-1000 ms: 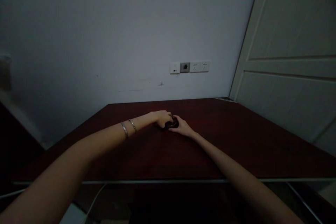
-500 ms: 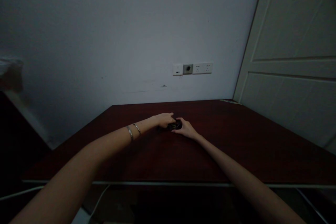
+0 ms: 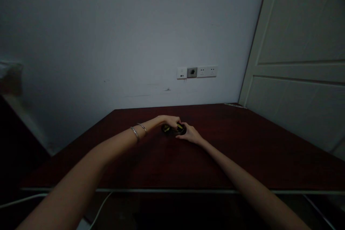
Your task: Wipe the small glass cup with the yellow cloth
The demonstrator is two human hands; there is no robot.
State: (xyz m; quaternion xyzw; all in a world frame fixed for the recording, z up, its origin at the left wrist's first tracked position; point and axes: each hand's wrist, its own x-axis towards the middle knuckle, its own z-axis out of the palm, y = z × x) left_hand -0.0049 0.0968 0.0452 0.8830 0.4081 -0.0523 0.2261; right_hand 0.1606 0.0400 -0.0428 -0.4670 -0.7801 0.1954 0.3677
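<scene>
the right hand [image 3: 191, 135] curves thumb and fingers around the right side of a dark round dish [image 3: 184, 130], gripping it, near the middle of the counter [image 3: 161, 165]. the left hand [image 3: 171, 120] points its fingers down at a yellow piece [image 3: 179, 127] by that dish; whether they grip it, i cannot tell. a second dark dish [image 3: 163, 129] sits just left, partly hidden.
</scene>
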